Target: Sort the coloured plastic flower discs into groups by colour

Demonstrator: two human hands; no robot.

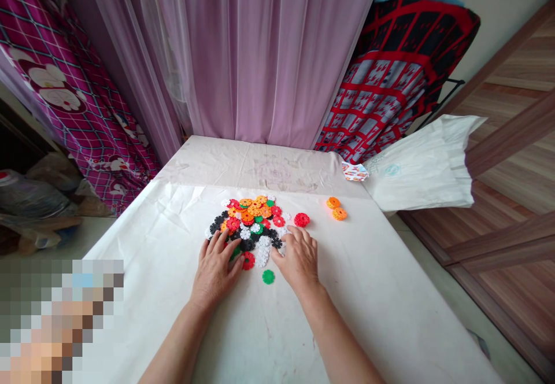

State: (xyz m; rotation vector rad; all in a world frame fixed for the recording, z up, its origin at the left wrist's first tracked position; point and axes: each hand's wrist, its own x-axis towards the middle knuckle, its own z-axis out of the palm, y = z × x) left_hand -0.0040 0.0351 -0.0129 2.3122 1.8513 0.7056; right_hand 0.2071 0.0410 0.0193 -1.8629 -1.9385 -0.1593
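Dozens of flower-shaped plastic discs [247,217] lie heaped between the tabletop's [359,280] side edges; left hand [213,271] and right hand [300,258], fingers loosely spread, seem to corral them (singling one out needs a fingertip pinch).

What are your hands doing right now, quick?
Left hand: open, fingers spread at the left edge of the colorful discs.
Right hand: open, curved at their right edge.
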